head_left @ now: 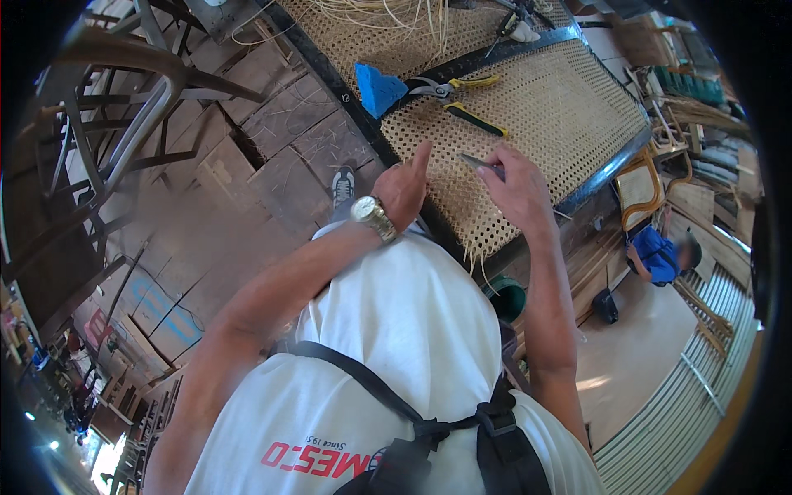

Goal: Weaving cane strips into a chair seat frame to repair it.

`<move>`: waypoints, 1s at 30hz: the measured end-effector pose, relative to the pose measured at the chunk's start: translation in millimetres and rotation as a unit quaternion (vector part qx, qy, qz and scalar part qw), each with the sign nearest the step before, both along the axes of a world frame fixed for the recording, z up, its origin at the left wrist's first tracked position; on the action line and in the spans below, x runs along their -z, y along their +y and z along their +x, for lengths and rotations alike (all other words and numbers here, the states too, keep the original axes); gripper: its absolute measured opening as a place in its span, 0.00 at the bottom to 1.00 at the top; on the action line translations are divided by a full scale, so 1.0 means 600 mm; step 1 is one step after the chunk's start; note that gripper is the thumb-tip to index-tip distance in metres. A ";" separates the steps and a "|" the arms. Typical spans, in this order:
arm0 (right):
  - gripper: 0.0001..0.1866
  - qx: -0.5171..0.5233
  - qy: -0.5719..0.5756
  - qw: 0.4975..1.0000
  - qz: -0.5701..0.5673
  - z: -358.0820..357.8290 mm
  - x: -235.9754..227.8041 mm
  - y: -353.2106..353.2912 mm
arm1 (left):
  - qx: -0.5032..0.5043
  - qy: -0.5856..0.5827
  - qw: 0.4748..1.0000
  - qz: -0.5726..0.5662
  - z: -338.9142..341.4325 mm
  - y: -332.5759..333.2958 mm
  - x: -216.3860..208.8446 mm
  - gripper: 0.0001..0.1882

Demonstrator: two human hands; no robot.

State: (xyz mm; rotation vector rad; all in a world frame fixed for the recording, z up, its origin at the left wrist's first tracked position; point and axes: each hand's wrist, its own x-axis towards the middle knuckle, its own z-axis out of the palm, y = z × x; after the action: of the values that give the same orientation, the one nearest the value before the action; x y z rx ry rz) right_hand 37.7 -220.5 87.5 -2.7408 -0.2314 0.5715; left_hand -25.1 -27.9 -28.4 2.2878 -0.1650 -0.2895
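White shirt point(396, 289), worn, crossed by black harness straps point(363, 381); nearest the camera. Woven cane panel point(553, 107), pale, open-meshed, set in a dark frame; before the person, beneath both hands. Grey pointed tool point(472, 160), one, over the panel, tip aimed left; contact with the weave cannot be told. Right hand point(520, 191): thumb and fingers closed about the tool. Left hand point(402, 195): one digit extended over the panel's left edge, the others curled and partly hidden; whether it holds anything cannot be told. Wristwatch point(373, 216), metal, left wrist. Yellow-and-black-handled hand cutters point(445, 87), handles spread, lying on the cane. Blue block point(378, 89), beside the cutters. Loose cane strands point(388, 12), far end. Green container point(505, 297), near the right forearm.
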 end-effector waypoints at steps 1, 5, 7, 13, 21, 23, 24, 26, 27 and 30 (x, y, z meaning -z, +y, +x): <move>0.11 0.002 0.002 1.000 0.000 -0.010 -0.001 -0.003 | 0.017 -0.014 1.000 -0.009 -0.004 0.008 0.004 0.30; 0.11 0.126 0.087 0.983 0.097 -0.050 -0.008 -0.011 | 0.075 -0.124 0.989 -0.040 -0.026 0.035 0.054 0.32; 0.11 0.145 0.117 0.975 0.123 -0.071 -0.002 -0.016 | 0.106 -0.135 0.984 -0.049 -0.032 0.047 0.047 0.31; 0.12 0.084 0.097 0.984 0.121 -0.094 0.000 -0.007 | 0.203 -0.240 0.949 0.014 -0.045 0.077 0.043 0.27; 0.12 0.008 0.070 0.997 0.034 -0.080 0.027 0.009 | -0.127 0.109 0.962 -0.213 0.008 0.088 0.045 0.17; 0.12 -0.007 0.070 0.997 0.012 -0.071 0.029 0.034 | -0.189 0.162 0.958 -0.141 0.001 0.074 0.048 0.24; 0.12 -0.022 0.070 0.997 -0.009 -0.065 0.031 0.048 | -0.191 0.162 0.958 -0.142 -0.010 0.065 0.056 0.24; 0.13 -0.048 0.065 0.997 -0.010 -0.050 0.048 0.064 | -0.281 0.156 0.944 -0.076 -0.037 0.048 0.073 0.35; 0.14 -0.070 0.057 0.996 -0.013 -0.044 0.053 0.069 | -0.280 0.154 0.944 -0.079 -0.037 0.047 0.063 0.35; 0.14 -0.118 0.100 0.986 -0.068 -0.016 0.049 0.089 | -0.220 0.377 0.841 -0.320 -0.047 0.037 0.097 0.35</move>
State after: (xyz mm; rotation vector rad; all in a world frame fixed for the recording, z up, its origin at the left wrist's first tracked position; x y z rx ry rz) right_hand 28.0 -167.4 58.2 -2.7785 -0.4888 0.9527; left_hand -53.5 -5.5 -86.7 1.3570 0.5825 -0.7384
